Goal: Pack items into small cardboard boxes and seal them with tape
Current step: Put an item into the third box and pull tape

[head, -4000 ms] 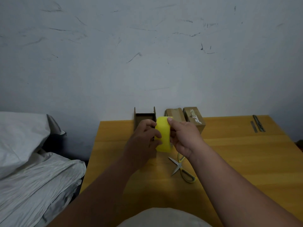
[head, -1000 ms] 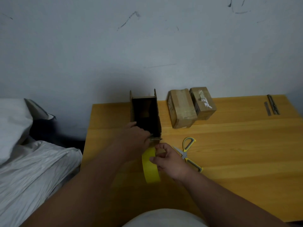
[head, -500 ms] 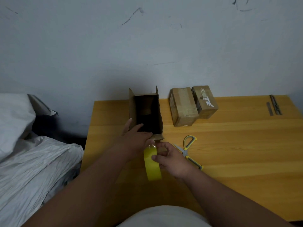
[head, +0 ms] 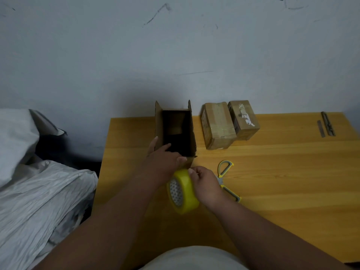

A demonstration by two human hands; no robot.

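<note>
While we look down at the yellow wooden table (head: 272, 172), we see an open cardboard box (head: 176, 129) standing near its far edge, close to the wall, its flaps up and its inside dark. The left hand (head: 163, 160) rests on the near left corner of this box, fingers laid over the rim, one reaching inside and the thumb outside against the left wall. Just in front of the box, the right hand (head: 206, 184) grips a roll of yellow tape (head: 183, 191), fingers curled over its top edge; the roll stands on its rim, with its patterned core facing left. We cannot tell whether a strip runs from the roll to the box. Scissors (head: 227, 180) with yellow handles lie beside the right hand, partly hidden by it. Two closed, taped boxes (head: 229, 123) sit side by side, touching, to the right of the open one. Crumpled white bedding (head: 39, 191) lies left of the table.
</note>
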